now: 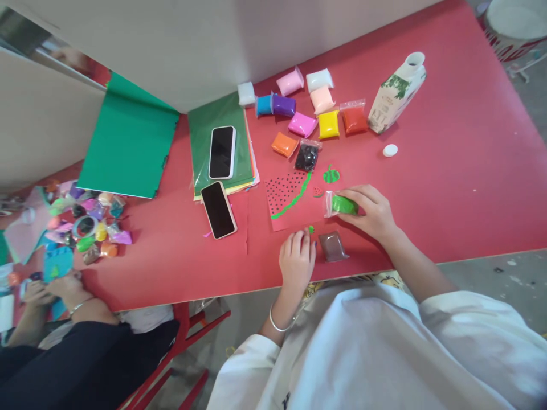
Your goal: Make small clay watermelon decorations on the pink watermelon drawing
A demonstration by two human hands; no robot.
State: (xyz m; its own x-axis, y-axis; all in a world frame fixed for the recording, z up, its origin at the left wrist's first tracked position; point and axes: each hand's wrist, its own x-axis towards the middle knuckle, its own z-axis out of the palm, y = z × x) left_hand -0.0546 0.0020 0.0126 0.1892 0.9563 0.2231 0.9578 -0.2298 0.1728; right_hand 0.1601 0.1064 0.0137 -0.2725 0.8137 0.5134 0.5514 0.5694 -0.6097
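Observation:
My right hand (374, 210) grips a small clear packet of green modelling clay (344, 204), thumb and fingers around its right end. My left hand (297, 259) rests on the red tabletop with its fingers slightly bent, holding nothing that I can see. A tiny green clay piece (311, 229) lies by its fingertips. Just right of that hand is a packet of brown clay (333, 246). Beyond my hands, a pink sheet (282, 219) carries a large watermelon slice with black dots and a green clay rind (294, 203). Beside it are a small watermelon slice (318, 192) and a green striped melon (331, 174).
Several coloured clay packets (329, 124) lie at the back, near an opened carton (397, 94) and its white cap (390, 150). Two phones (222, 152) rest left, one on green paper (203, 128). Another person's hands (64, 287) work at far left beside more clay packets.

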